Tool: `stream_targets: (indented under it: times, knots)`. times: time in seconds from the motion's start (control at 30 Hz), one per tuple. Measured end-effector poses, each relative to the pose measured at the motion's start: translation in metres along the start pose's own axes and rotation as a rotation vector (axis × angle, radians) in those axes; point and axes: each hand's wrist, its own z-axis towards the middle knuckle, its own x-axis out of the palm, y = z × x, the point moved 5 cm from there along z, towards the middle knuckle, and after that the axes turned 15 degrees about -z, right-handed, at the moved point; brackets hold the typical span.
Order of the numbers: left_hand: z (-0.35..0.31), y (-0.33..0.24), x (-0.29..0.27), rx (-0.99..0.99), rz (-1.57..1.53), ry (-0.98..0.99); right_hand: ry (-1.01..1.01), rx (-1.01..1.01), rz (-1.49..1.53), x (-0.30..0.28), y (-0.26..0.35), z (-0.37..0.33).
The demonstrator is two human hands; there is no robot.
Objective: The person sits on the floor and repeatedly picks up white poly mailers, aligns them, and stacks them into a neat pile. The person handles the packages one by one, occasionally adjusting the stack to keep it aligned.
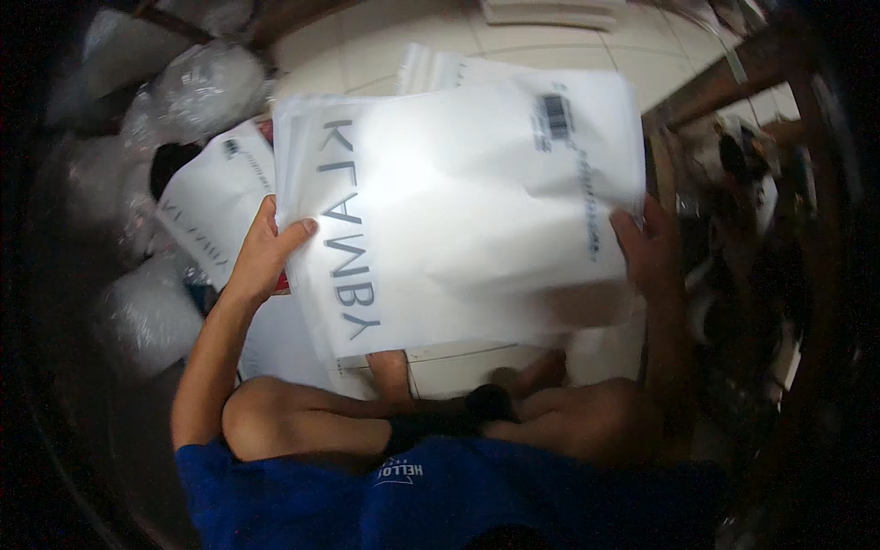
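A stack of white plastic packaging bags (449, 211), printed with dark lettering and a barcode, is held up flat in front of me. My left hand (275, 240) grips its left edge, thumb on top and fingers hidden beneath. At the right edge my right hand (646, 243) pinches the stack, its thumb on the upper face. Several layers show along the left side, slightly out of line. Below and left of the stack lies another white printed bag (215, 197), close to my left wrist.
Clear plastic-wrapped bundles (206, 82) are heaped at the left. A wooden frame (715, 78) stands at the right, with dark, jumbled items (747, 174) beyond it. Pale floor tiles (367, 46) show at the back. My bent legs (312, 417) are just below the stack.
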Motion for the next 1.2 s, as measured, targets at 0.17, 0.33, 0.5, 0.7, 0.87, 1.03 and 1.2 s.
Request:
stream_targets:
  times: [0.17,0.33,0.5,0.7,0.87,1.03,1.2]
  knots:
    - [0.029,0.053,0.035,-0.074,0.029,0.321,-0.105,0.402,-0.704,0.001,-0.037,-0.083]
    - [0.036,0.096,0.084,0.015,0.132,0.326,-0.150,0.576,-0.305,0.006,-0.095,-0.127]
    - [0.035,0.127,0.092,-0.051,0.128,0.140,-0.175,0.458,0.074,0.030,-0.157,-0.126]
    - [0.047,0.178,0.097,0.155,0.489,-0.044,-0.053,0.654,0.403,0.076,-0.230,-0.109]
    - [0.043,0.185,0.102,0.212,0.484,-0.143,-0.181,0.436,0.095,0.078,-0.245,-0.108]
    - [0.039,0.184,0.105,0.245,0.350,-0.148,-0.119,0.419,0.158,0.079,-0.250,-0.111]
    - [0.044,0.185,0.101,0.287,0.257,-0.145,0.004,0.505,0.210,0.060,-0.190,-0.101]
